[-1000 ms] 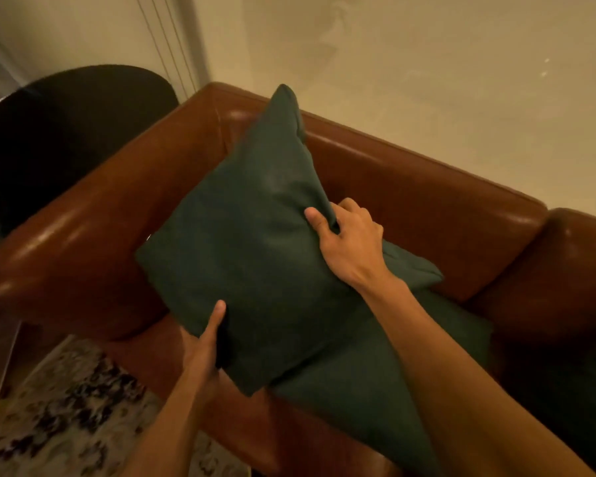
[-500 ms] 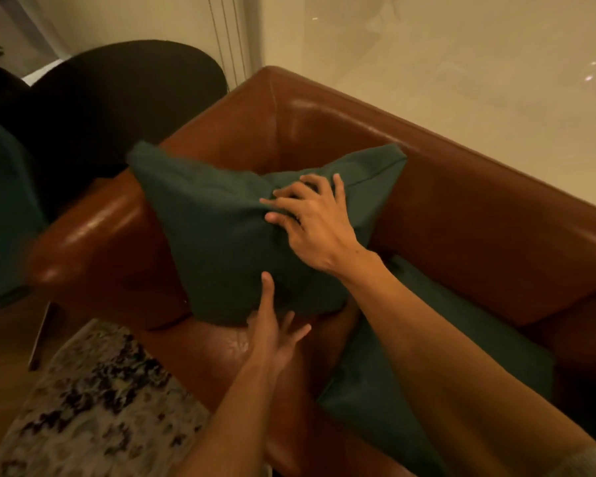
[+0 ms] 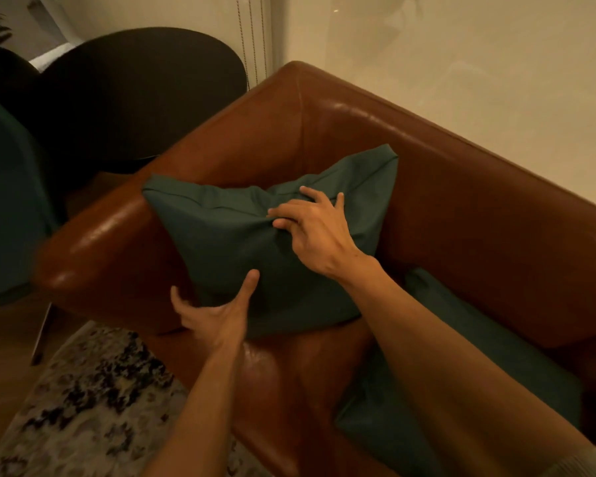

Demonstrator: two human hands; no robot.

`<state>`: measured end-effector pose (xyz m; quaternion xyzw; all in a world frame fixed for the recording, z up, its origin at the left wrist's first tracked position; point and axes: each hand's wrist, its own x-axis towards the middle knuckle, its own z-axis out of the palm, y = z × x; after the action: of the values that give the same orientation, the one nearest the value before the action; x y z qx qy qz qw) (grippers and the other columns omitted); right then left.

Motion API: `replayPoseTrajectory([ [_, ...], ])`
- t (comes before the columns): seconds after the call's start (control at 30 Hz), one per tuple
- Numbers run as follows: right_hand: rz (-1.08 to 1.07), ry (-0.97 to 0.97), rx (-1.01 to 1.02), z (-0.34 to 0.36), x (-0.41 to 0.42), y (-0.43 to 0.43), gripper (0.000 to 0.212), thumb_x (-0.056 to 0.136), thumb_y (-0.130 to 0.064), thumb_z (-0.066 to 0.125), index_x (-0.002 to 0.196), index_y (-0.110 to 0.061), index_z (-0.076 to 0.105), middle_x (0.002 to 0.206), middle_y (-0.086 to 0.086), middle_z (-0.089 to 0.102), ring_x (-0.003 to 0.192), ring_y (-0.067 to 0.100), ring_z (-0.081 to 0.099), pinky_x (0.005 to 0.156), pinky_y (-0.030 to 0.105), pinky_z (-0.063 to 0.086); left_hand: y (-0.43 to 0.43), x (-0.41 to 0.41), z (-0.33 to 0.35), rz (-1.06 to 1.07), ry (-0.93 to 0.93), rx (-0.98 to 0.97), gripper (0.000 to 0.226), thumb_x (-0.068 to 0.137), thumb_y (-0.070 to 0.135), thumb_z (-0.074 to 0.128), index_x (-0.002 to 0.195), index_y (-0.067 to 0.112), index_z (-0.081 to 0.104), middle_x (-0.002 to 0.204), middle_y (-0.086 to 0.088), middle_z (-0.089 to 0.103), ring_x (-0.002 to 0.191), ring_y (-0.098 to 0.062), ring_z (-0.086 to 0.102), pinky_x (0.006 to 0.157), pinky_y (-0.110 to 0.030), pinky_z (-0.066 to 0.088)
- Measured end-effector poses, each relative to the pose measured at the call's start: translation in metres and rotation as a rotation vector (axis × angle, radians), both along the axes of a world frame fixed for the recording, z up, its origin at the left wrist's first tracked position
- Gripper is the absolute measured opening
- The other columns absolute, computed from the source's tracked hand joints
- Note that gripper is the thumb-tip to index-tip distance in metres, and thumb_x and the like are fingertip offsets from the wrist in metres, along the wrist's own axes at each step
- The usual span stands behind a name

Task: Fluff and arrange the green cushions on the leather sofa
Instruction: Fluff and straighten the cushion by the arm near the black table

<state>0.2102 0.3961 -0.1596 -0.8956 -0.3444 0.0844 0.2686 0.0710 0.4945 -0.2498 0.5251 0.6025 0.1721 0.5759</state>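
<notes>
At the sofa (image 3: 461, 208) corner, the cushion (image 3: 227, 242) is pinched by the right hand (image 3: 319, 232); the left hand (image 3: 217, 315), spread, should press evenly.

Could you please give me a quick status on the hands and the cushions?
Right hand pinching fabric of upper cushion, left hand open at its lower edge. Cushion propped in sofa corner. Second cushion flat on seat. Nothing obstructing.
</notes>
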Motion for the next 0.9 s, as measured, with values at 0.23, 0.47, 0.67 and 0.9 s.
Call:
replayPoseTrajectory([
  [0.23,0.109,-0.004,0.044,0.017,0.021,0.030,0.025,0.098,-0.026,0.052,0.115,-0.028,0.070,0.123,-0.009,0.067,0.144,0.020,0.032,0.110,0.074,0.009,0.000,0.016,0.023,-0.065,-0.152,0.092,0.138,0.034,0.079,0.083,0.151,0.039,0.022,0.154,0.002,0.037,0.140,-0.024,0.038,0.113,-0.044,0.039],
  [0.47,0.118,-0.118,0.117,0.002,0.021,0.022,0.025,0.095,-0.033,0.056,0.114,-0.038,0.071,0.144,-0.006,0.053,0.143,0.034,0.027,0.115,0.064,0.012,-0.034,0.017,0.026,0.025,0.076,0.204,0.117,0.060,0.058,0.085,0.153,0.029,0.020,0.155,-0.010,0.028,0.137,-0.039,0.037,0.109,-0.060,0.032],
  [0.67,0.028,-0.119,-0.037,-0.024,0.005,0.004,0.049,0.101,-0.037,0.047,0.148,-0.041,0.036,0.164,0.011,0.012,0.150,0.040,0.005,0.121,0.056,0.007,-0.031,0.016,0.013,0.032,0.062,0.250,0.106,0.063,0.048,0.087,0.148,0.024,0.028,0.146,-0.012,0.034,0.130,-0.036,0.045,0.104,-0.053,0.039],
  [0.9,-0.270,0.049,0.120,-0.064,-0.026,-0.074,0.048,0.099,-0.022,0.049,0.146,-0.034,0.042,0.162,0.007,0.021,0.149,0.027,0.019,0.120,0.042,0.023,-0.041,0.005,0.002,0.000,0.017,0.343,0.085,0.067,0.028,0.089,0.134,0.016,0.038,0.132,-0.013,0.035,0.104,-0.021,0.046,0.086,-0.032,0.044],
])
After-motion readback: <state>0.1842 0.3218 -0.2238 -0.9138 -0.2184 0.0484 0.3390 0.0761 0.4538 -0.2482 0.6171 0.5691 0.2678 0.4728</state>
